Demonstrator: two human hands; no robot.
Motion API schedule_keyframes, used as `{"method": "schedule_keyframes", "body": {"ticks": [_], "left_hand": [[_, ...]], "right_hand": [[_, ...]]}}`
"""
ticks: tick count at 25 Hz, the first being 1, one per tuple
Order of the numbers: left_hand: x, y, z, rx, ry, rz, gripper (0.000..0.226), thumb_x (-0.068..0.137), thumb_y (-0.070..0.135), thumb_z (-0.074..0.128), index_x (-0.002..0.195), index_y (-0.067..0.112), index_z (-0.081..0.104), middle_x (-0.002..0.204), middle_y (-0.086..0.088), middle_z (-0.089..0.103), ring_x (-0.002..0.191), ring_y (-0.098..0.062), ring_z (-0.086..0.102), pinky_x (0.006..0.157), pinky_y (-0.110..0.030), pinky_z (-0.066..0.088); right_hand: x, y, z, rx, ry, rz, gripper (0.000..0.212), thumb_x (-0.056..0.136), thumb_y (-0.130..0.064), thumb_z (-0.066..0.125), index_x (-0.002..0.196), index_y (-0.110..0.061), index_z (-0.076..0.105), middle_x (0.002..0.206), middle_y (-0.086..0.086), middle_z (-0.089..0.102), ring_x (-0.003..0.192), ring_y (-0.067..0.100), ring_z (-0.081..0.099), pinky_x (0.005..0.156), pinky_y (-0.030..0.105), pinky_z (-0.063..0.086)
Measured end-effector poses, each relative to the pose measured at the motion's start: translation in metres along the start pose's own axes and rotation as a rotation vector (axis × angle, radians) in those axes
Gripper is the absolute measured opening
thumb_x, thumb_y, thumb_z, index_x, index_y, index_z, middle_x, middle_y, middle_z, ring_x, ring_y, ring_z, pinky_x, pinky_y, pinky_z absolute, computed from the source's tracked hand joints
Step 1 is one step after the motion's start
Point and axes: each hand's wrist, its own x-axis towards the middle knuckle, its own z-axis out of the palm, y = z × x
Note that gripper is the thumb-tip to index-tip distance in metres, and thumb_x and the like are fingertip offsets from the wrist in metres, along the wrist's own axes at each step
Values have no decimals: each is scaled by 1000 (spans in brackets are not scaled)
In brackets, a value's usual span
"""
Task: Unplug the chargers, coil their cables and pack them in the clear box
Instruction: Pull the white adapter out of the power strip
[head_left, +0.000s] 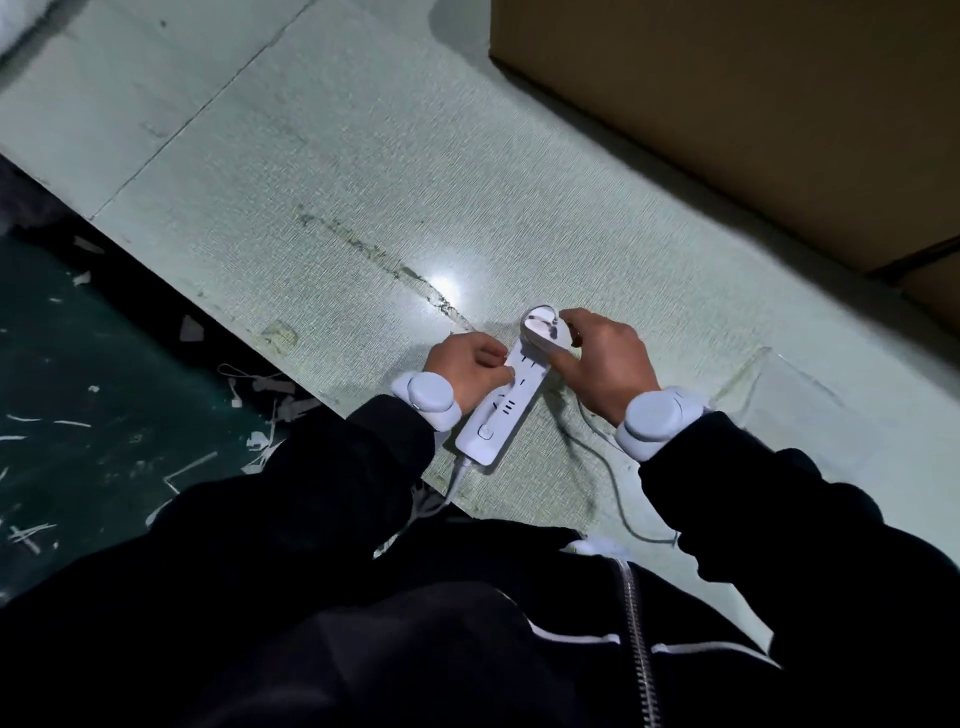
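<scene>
Both hands at the white power strip

The smooth oblong strip lies on the woven pale-green table; left hand presses it down, right hand pinches the rounded white charger at its far end; clear box just right.

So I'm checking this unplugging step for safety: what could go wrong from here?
1. The white power strip lies near the pale green table's edge; if the left hand loosens, the pull may drag it off.
2. The right hand grips the white charger; a tilted pull could bend its pins.
3. The thin grey cable trails loose and may snag.
</scene>
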Motion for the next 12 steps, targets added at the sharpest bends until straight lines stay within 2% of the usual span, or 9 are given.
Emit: {"method": "schedule_keyframes", "body": {"ticks": [3,7,10,12], "left_hand": [[5,4,4,67,35,7,33,74,27,76,106,18,70,91,4,68,85,-11,62,78,-20,43],[8,10,6,142,18,-11,36,73,30,76,108,20,68,88,7,63,84,-12,60,73,-19,40],[7,12,6,126,28,-50,38,72,27,75,108,20,68,88,6,63,83,-13,61,72,-20,42],[6,14,8,113,32,-64,38,72,25,75,109,19,68,89,5,64,84,-15,62,73,-21,45]], "right_hand": [[4,4,5,8,20,7,39,85,-54,62,102,-18,66,90,6,70,83,30,63,72,38,48],[5,4,4,25,43,14,39,85,-52,64,104,-19,69,88,4,73,81,27,64,71,37,49],[5,2,3,42,47,4,40,84,-53,65,103,-18,70,85,5,73,79,28,65,71,38,50],[4,3,2,21,43,-4,38,84,-52,65,98,-17,71,78,5,70,72,27,62,66,35,46]]}}
